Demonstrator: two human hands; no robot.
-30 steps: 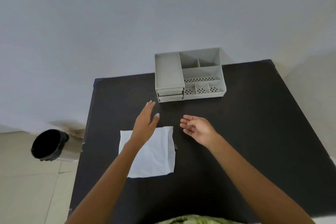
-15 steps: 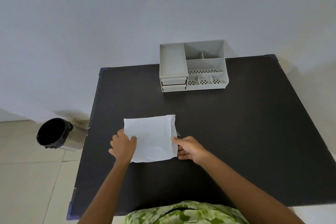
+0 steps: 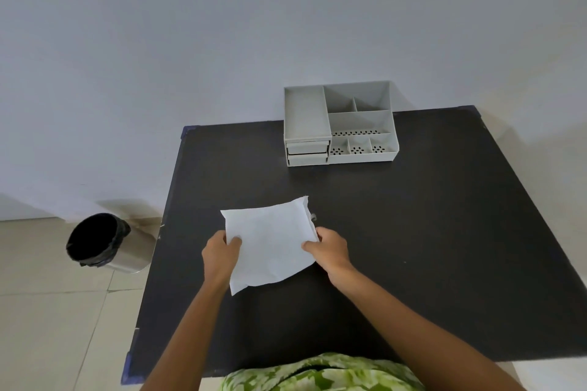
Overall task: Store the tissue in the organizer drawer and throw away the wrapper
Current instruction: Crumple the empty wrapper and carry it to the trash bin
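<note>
Both hands are gripping a flat white packet (image 3: 270, 244), the wrapped tissue, over the black table (image 3: 428, 247). The left hand (image 3: 220, 255) is pinching the packet's left edge, thumb on top and fingers tucked under; the right hand (image 3: 328, 247) is pinching the right edge the same way. The packet is sitting tilted between them, its near corner dipping toward the person, and whether it is touching the tabletop cannot be told. A small grey tab (image 3: 313, 217) is poking out just beyond the right hand, at the packet's far right edge.

Well ahead of the hands, slightly to the right, the grey organizer (image 3: 340, 124) is standing against the wall (image 3: 222, 41), its two small drawers (image 3: 307, 154) facing the person and both looking closed. The stretch of table between hands and organizer is lying bare. Off to the left of the left hand, beyond the table edge, a metal bin (image 3: 104, 243) with a black liner is standing on the tiled floor (image 3: 47, 327), mouth open. A green patterned garment (image 3: 320, 373) is showing below the forearms.
</note>
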